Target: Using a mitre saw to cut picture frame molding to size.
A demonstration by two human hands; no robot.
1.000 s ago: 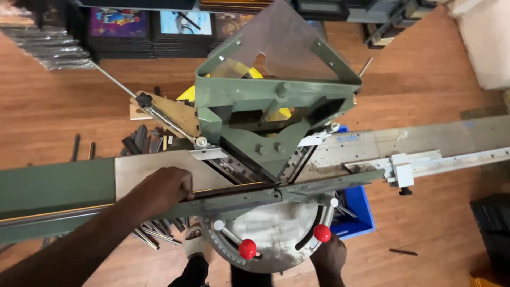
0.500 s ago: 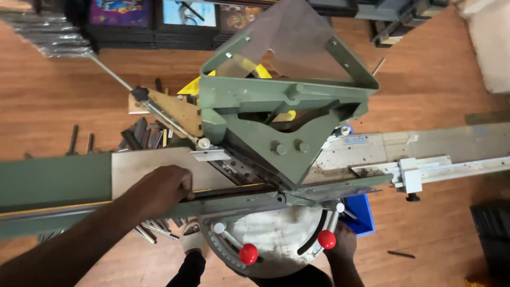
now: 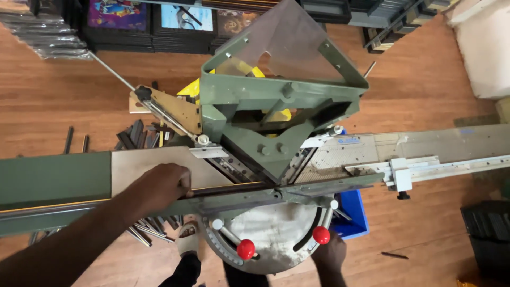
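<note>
A green frame-moulding cutting machine (image 3: 276, 114) with a clear guard stands before me on a long table. My left hand (image 3: 156, 186) presses flat on a dark strip of moulding (image 3: 228, 190) that lies along the fence, left of the V-shaped blades. My right hand (image 3: 330, 255) is low at the round metal base (image 3: 268, 236), just beneath the right red-knobbed lever (image 3: 321, 234); its fingers are partly hidden under the base edge. A second red-knobbed lever (image 3: 245, 248) sticks out to the left of it.
A white measuring stop (image 3: 404, 172) sits on the right table arm. A blue bin (image 3: 353, 218) stands under the machine. Dark moulding offcuts (image 3: 135, 139) litter the wooden floor at left. Framed pictures (image 3: 143, 18) lean at the back. My sandalled foot (image 3: 188, 242) shows below.
The green cutting head has shifted back, away from me. My right hand has slid slightly right under the base. My left hand stays pressed on the moulding.
</note>
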